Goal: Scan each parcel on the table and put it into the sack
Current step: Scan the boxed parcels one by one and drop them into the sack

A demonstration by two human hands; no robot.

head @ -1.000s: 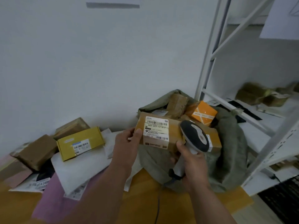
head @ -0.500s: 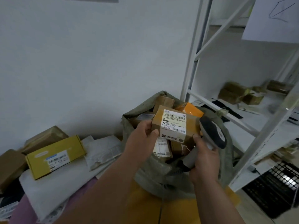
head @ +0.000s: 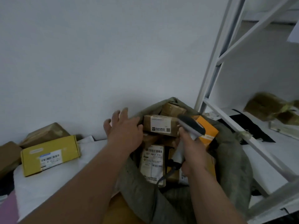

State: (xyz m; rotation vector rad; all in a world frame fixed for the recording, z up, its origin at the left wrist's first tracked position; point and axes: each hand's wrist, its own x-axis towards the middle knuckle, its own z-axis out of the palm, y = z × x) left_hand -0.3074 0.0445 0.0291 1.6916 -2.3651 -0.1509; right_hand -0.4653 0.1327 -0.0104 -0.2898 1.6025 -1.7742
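The left hand (head: 125,130) is spread, fingers apart, holding nothing — it hovers beside the brown cardboard parcel (head: 161,125) inside the grey-green fabric sack (head: 231,160). The right hand (head: 192,152) is clamped on the grey handheld scanner (head: 191,126).

One sack (head: 229,167), one scanner (head: 191,126), one yellow box (head: 50,155), two hands, one shelving rack (head: 210,78)

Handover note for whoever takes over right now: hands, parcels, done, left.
Left hand: open, empty, at the sack rim.
Right hand: grip shut on the scanner, over the sack mouth.
Done: labelled brown box lies on top in the sack, beside the orange box; more parcels beneath.
Left: yellow box, the brown boxes behind it and the white mailers wait on the table. Scan each, then sack it.
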